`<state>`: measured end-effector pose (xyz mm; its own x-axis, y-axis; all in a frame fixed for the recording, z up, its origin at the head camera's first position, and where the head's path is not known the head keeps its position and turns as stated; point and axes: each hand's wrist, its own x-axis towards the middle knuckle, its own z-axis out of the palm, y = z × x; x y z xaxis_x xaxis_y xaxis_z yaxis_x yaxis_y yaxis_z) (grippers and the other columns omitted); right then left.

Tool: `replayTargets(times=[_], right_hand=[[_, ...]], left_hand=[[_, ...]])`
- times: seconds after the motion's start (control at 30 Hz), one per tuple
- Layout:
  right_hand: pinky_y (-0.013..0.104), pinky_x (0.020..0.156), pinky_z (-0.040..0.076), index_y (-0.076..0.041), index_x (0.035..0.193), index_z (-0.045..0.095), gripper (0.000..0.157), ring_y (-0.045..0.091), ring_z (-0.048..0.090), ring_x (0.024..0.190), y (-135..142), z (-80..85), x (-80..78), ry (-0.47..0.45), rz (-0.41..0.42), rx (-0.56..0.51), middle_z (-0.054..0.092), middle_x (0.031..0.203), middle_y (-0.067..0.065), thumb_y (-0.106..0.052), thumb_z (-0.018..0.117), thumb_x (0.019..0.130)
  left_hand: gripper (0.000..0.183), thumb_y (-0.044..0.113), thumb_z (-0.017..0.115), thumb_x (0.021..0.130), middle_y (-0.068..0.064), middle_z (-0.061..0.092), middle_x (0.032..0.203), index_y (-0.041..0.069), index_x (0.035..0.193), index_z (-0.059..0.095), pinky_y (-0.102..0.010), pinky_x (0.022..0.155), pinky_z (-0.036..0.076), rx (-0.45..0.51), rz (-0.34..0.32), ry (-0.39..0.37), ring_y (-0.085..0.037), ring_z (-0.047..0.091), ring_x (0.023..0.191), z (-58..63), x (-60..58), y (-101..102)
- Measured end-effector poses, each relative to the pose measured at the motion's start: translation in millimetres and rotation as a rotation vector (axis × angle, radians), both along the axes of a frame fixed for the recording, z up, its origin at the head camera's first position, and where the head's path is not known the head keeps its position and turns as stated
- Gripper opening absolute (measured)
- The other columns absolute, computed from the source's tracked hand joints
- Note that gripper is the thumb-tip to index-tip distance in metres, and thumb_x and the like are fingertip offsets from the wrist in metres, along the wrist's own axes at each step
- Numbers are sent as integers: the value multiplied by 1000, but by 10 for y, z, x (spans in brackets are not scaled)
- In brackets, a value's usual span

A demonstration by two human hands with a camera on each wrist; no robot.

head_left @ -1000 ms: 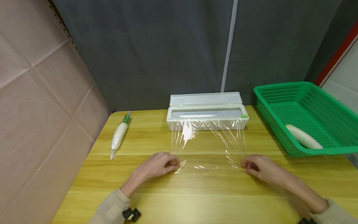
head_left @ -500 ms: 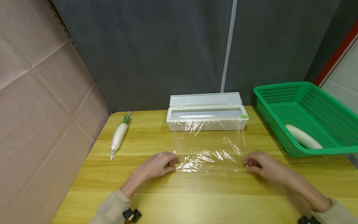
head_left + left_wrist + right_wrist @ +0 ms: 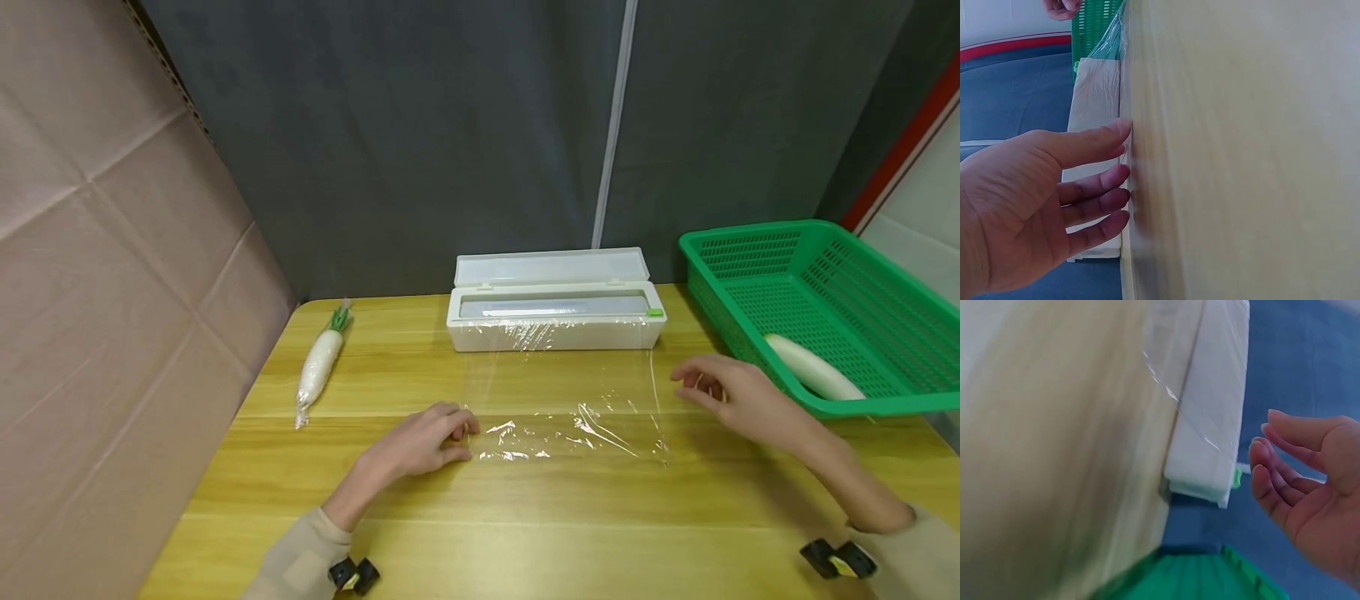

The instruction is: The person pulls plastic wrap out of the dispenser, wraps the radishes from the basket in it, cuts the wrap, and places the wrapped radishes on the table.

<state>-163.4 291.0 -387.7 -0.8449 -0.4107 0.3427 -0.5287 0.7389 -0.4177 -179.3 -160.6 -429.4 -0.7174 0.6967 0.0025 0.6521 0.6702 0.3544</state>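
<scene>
A sheet of cling film (image 3: 562,400) stretches from the white dispenser box (image 3: 555,336) down over the wooden table. At its near left corner my left hand (image 3: 423,437) pinches the film between thumb and index finger, low over the wood. In the left wrist view the thumb (image 3: 1094,140) and index tip come together at the table surface, the other fingers loosely bent. My right hand (image 3: 742,396) is off the film, raised to its right beside the green basket (image 3: 738,333). Its fingers (image 3: 1272,481) are loosely curled with nothing between them.
A wrapped white radish (image 3: 320,364) with green stems lies at the table's left. Inside the basket rests another white radish (image 3: 813,367). The box's lid (image 3: 551,267) stands raised, and a green slider (image 3: 656,312) sits at its right end. A dark curtain (image 3: 420,150) hangs behind.
My right hand has let go of the film's right corner and moved up and right toward the basket. The film now lies lower on the table. My left hand stays put.
</scene>
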Motion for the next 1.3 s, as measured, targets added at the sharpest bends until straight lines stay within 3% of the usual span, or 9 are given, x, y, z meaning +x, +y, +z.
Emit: replayTargets(times=[0.23, 0.47, 0.77, 0.87, 1.0, 1.1, 1.17, 1.3], right_hand=[[17, 60, 43, -5, 106, 69, 17, 2, 51, 71, 177, 141, -139, 114, -60, -21, 63, 86, -5, -1, 74, 90], [15, 61, 41, -7, 111, 69, 17, 0, 52, 72, 445, 206, -241, 155, -151, -43, 65, 88, 2, -4, 71, 94], [7, 65, 39, 1, 117, 66, 23, -13, 46, 79, 821, 184, -393, 74, -241, -88, 66, 98, 16, -8, 68, 97], [13, 61, 41, 3, 118, 65, 26, -13, 47, 76, 946, 164, -451, 32, -279, -56, 66, 100, 22, -10, 69, 96], [37, 62, 51, 9, 121, 59, 33, 22, 65, 80, 1114, 119, -527, -28, -304, 15, 63, 104, 33, -12, 67, 97], [56, 67, 51, 14, 126, 52, 40, 53, 61, 89, 1225, 85, -549, -103, -311, 54, 59, 109, 41, -14, 64, 99], [63, 72, 49, 16, 128, 47, 46, 57, 58, 95, 1294, 74, -551, -173, -309, 84, 56, 113, 45, -18, 61, 101], [66, 78, 46, 20, 132, 38, 56, 61, 54, 102, 1415, 59, -563, -328, -311, 161, 51, 118, 48, -23, 58, 103]], left_hand=[[30, 25, 75, 93, 4, 58, 97, 13, 118, 66, -30, 80, 52, -1, 3, -26, -10, 55, 89, 14, -16, -3], [30, 26, 75, 93, 4, 57, 98, 14, 119, 66, -31, 82, 52, -8, 14, -57, -12, 55, 91, 14, -31, -3], [29, 25, 74, 94, 4, 56, 99, 14, 119, 65, -32, 83, 51, 4, 13, -97, -14, 53, 92, 6, -52, -6], [29, 26, 74, 95, 5, 55, 99, 15, 119, 65, -32, 83, 51, 4, 18, -104, -13, 53, 93, -5, -64, -12], [29, 26, 74, 94, 5, 55, 100, 16, 119, 65, -33, 84, 51, 5, 17, -110, -13, 53, 94, 4, -70, -14], [29, 27, 74, 94, 5, 55, 100, 16, 119, 64, -34, 85, 50, 4, 18, -116, -14, 53, 94, 15, -71, -14], [29, 27, 74, 95, 5, 55, 100, 16, 119, 64, -34, 85, 50, 3, 18, -117, -14, 53, 94, 15, -73, -15], [29, 27, 74, 94, 5, 55, 100, 16, 120, 65, -34, 85, 50, 0, 17, -112, -13, 53, 94, 8, -77, -15]])
